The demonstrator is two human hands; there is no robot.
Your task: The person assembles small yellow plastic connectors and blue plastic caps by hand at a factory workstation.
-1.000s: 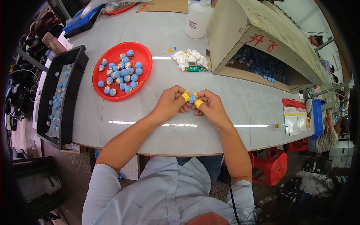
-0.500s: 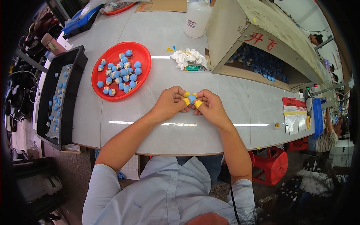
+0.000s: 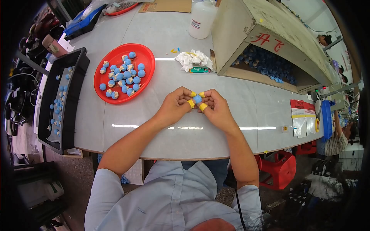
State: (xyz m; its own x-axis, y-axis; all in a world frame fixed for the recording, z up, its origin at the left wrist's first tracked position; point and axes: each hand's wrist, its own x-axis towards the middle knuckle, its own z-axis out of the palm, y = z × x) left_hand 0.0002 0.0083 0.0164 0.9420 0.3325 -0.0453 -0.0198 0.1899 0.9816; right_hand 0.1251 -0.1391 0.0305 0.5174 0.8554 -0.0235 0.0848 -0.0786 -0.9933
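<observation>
Grey worktop point(image 3: 173, 146) spans the workshop. At its middle, the left hand point(image 3: 174, 107) and right hand point(image 3: 217, 109) grip one small blue ball point(image 3: 197, 99) between yellow-wrapped fingers point(image 3: 203, 107). Ten o'clock from them, a red tray point(image 3: 112, 54) holds similar balls point(image 3: 127, 74); toward one o'clock lies crumpled white tissue point(image 3: 192, 58).

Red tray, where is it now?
In the head view, the red tray sits on the table, beyond and left of the left hand, right of the black bin.

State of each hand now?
Left hand: closed, holding the blue ball from its left.
Right hand: closed, holding the same blue ball from its right.
</observation>
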